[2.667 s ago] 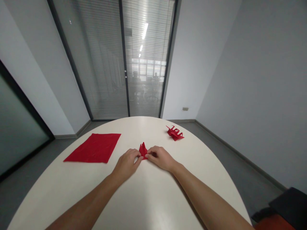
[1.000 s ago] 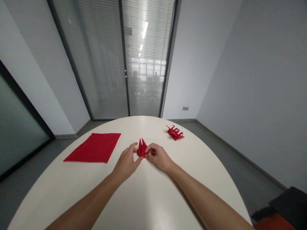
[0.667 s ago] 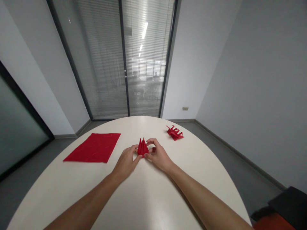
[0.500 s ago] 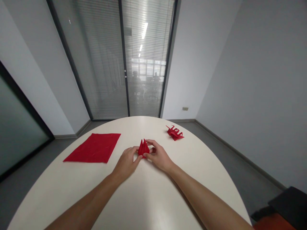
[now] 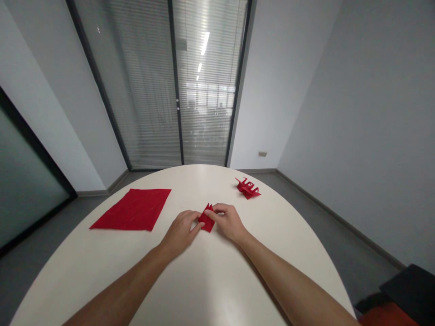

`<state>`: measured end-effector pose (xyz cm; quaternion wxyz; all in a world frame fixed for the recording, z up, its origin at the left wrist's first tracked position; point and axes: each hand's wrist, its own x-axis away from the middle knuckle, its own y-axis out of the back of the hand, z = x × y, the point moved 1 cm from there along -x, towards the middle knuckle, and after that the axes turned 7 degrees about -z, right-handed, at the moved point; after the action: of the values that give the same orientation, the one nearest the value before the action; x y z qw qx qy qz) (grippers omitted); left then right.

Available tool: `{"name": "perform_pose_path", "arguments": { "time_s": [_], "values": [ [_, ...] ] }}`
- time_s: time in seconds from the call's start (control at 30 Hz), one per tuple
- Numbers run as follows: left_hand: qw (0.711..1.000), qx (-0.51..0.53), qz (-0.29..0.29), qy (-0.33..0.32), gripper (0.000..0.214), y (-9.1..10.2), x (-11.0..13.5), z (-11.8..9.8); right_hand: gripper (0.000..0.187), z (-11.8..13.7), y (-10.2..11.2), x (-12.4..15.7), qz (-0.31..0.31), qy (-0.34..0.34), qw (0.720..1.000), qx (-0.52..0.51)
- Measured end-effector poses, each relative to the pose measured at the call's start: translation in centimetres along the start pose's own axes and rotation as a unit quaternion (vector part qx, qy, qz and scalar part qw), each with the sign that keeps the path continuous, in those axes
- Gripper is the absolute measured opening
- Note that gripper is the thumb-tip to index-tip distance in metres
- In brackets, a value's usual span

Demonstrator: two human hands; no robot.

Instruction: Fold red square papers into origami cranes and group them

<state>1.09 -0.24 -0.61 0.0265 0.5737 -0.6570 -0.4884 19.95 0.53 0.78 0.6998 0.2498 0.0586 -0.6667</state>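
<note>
Here, the left hand [image 5: 181, 230] and right hand [image 5: 229, 222] pinch pointed, tightly folded red paper [image 5: 207, 224].

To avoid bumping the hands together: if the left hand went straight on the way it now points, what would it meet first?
The folded red paper, which the left hand touches. Beyond it, the right hand seems next in line, though depth is unclear.

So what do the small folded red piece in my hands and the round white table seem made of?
The small folded red piece: probably matte paper, given its sharp points. The round white table: perhaps laminate, smooth and slightly glossy, showing a soft light reflection.
</note>
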Motion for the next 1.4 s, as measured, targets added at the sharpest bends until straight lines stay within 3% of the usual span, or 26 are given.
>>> {"name": "perform_pose_path", "arguments": {
  "time_s": [0.13,0.27,0.5,0.63,0.87,0.97,1.1,1.4],
  "values": [
    [1.0,-0.02,-0.006,0.01,0.01,0.0,0.0,-0.1,0.033,-0.1,0.0,-0.1,0.024,-0.012,0.999,-0.018],
    [0.998,-0.029,-0.033,0.035,0.011,0.1,0.0,0.0,0.021,-0.5,-0.2,0.0,0.037,-0.022,0.998,-0.041],
    [0.998,-0.002,-0.065,-0.001,0.019,0.4,0.0,-0.2,0.006,-0.9,0.0,0.2,0.034,0.053,0.998,-0.015],
    [0.996,0.008,-0.083,-0.024,0.023,0.3,0.0,0.0,0.008,-1.4,0.0,0.1,0.026,0.09,0.995,-0.03],
    [0.995,0.014,-0.094,-0.016,0.018,0.2,-0.1,0.6,0.01,-1.1,-0.1,0.0,0.028,0.078,0.997,-0.01],
    [0.995,0.029,-0.099,-0.008,0.018,0.3,-0.1,0.5,0.017,-1.0,-0.1,0.1,0.037,0.022,0.999,-0.015],
    [0.995,0.042,-0.093,-0.002,0.019,0.5,-0.1,0.2,0.039,-1.3,-0.4,0.1,0.06,-0.035,0.993,-0.098],
    [0.994,0.058,-0.09,0.018,0.015,0.5,-0.2,0.2,0.069,-1.2,-0.8,0.2,0.078,-0.037,0.981,-0.174]
  ]
}}
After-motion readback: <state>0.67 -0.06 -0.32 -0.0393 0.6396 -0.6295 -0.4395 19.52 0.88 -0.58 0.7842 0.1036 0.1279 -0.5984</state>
